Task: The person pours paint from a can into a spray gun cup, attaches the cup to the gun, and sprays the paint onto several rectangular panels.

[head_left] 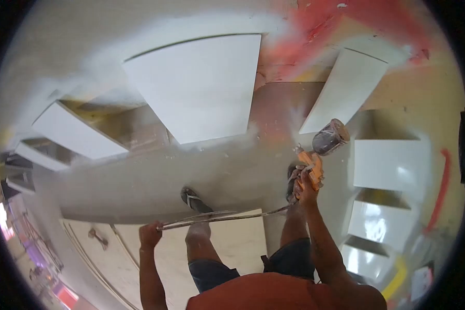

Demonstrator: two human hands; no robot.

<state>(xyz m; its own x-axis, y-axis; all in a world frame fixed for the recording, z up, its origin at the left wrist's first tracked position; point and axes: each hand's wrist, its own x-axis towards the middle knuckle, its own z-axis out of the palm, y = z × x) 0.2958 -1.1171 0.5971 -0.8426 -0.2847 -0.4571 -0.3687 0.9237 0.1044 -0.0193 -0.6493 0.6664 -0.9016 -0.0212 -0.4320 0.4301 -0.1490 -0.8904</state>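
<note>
Wears a red shirt (263,292) and dark shorts (212,271), both cut off by the lower edge or partly overlapped. Clasps a thin, paint-caked hose (227,218) in the left hand (150,235), with fingers curled closed around it; cannot tell each finger apart. Runs that hose across in front of the thighs to the right hand (307,191), near the right foot in view. Grips there an orange spray gun (311,165), smeared with pale residue, with fingers wrapped around the handle and partly lost against it; cannot make out the trigger. Carries at the gun's far end a dark cup (329,138), tilted, streaked with whitish paint and brownish at its end; cannot see any contents. Stands in dark sandals (191,196) on a grey floor (139,181), with pale boards (237,237) lying behind the feet, partly covered by the legs. Faces a large white panel (206,88) ahead, a narrower slanted panel (346,90) beyond the cup, and glossy white panels (390,163) to the right, the lower ones partly overlapped.
</note>
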